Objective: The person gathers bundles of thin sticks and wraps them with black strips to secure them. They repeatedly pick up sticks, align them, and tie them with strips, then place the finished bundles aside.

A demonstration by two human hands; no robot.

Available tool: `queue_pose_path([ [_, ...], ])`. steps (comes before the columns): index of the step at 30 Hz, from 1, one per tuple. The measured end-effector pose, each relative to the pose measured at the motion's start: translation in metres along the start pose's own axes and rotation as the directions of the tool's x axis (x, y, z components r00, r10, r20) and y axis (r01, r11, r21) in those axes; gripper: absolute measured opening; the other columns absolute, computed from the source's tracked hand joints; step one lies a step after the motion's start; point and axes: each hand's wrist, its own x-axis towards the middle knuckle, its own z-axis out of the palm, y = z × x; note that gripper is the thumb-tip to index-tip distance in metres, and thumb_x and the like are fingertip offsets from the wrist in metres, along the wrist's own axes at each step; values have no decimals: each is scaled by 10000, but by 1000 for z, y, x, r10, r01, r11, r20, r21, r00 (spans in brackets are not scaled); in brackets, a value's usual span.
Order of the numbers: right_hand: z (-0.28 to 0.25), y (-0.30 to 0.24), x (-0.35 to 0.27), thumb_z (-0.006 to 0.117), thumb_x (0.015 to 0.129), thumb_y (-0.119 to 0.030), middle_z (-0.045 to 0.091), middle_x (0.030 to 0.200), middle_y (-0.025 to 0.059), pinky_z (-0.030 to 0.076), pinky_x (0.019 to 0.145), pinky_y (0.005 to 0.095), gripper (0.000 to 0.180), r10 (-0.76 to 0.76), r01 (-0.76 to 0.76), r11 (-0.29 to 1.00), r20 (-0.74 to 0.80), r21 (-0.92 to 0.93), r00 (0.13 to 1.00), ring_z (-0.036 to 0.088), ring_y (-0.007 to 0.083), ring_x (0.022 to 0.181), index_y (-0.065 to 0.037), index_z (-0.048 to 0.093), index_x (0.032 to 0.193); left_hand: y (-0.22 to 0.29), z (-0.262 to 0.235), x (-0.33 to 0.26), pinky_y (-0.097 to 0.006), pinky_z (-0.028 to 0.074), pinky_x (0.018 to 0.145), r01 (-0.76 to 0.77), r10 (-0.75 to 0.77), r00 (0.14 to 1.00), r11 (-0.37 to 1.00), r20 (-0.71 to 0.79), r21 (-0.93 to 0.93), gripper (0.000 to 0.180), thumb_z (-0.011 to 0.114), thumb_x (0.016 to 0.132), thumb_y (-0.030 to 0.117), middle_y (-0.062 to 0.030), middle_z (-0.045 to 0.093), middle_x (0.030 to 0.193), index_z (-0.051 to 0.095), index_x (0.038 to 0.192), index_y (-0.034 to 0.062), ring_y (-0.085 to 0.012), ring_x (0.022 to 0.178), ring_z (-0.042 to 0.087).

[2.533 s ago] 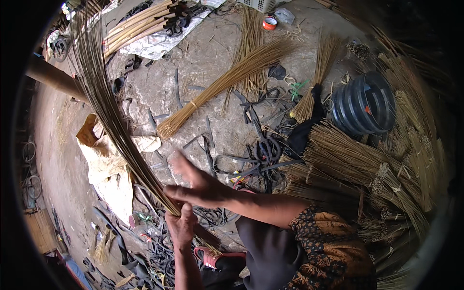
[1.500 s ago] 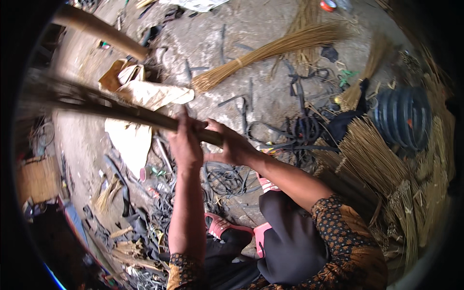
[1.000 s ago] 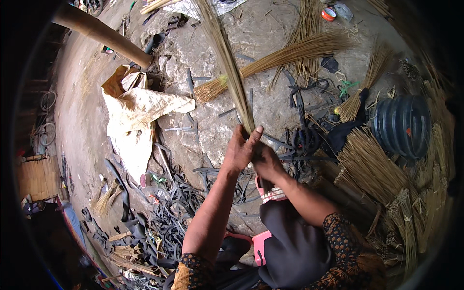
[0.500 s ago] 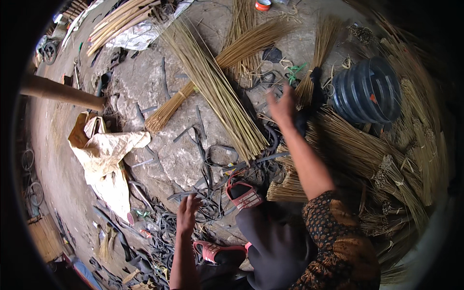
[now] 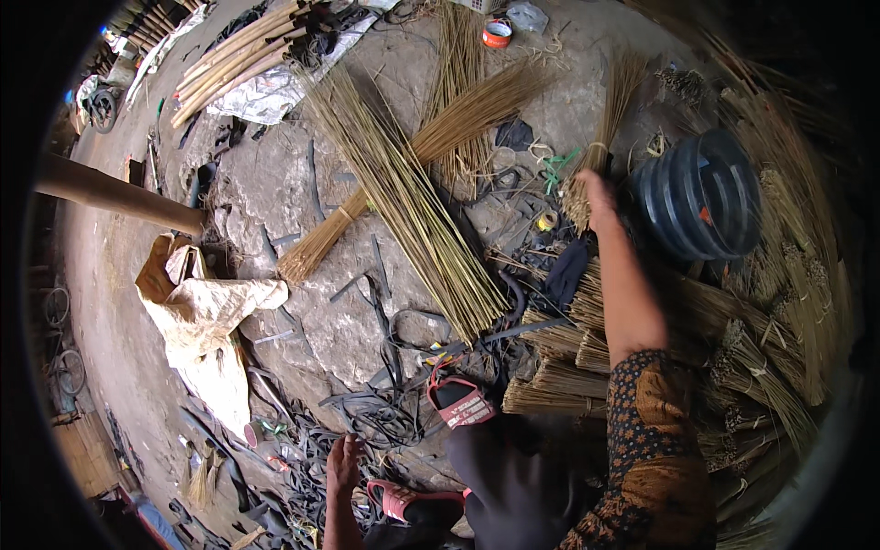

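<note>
My right hand (image 5: 598, 200) reaches far forward and closes around the lower part of a tied bundle of thin broom sticks (image 5: 612, 96). The bundle's thick cut end points toward me, and its thin ends fan away. My left hand (image 5: 343, 466) is low, over a tangle of black rubber strips (image 5: 390, 412), its fingers loosely bent with nothing seen in them. Before me a long loose bundle of greenish sticks (image 5: 417, 211) lies across a tied brown stick bundle (image 5: 321, 240).
A ribbed blue plastic container (image 5: 695, 197) lies right of my right hand. Stacked stick bundles (image 5: 559, 367) fill the right side. A pale sack (image 5: 206, 316), a bamboo post (image 5: 119, 194), a dark cloth (image 5: 570, 270) and a small yellow roll (image 5: 546, 221) are around.
My right hand has moved right onto the stick bundle, and a small yellow roll now shows where the arm was. My left hand has dropped lower, its fingers more bent. The view has shifted slightly.
</note>
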Motion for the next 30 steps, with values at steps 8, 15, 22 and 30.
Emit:
queue_pose_path([
  [8,-11,-14,-169,576,1014,-350,731,1174,144,605,899,447,486,-390,66,747,355,662,850,730,278,1012,-16,599,1365,35,20,1,-347,544,876,-64,68,995,996,71,-60,638,509,1100,531,-157,726,1131,589,1335,-56,-218,975,713],
  [15,67,-9,-246,803,839,-360,686,1213,121,513,1022,426,643,-359,244,922,425,302,831,645,247,1123,-21,642,1361,115,31,-5,-364,543,946,-199,229,964,958,135,-208,660,508,1100,531,-166,705,1264,554,1428,-40,-232,1097,713],
  [22,133,90,-377,832,898,-218,668,1040,-1,527,882,331,491,-7,-83,996,967,30,256,627,123,975,-46,627,1310,231,25,22,-427,530,1031,-357,469,879,763,83,-539,753,656,1032,509,-232,612,1410,441,1532,-11,-313,1229,654],
  [30,185,141,-459,837,918,-301,682,948,79,556,765,360,477,180,201,960,980,-193,80,691,169,792,-15,593,1212,231,-7,52,-299,451,528,-308,170,947,720,-273,-622,214,745,982,263,29,548,686,614,956,95,-106,557,521],
])
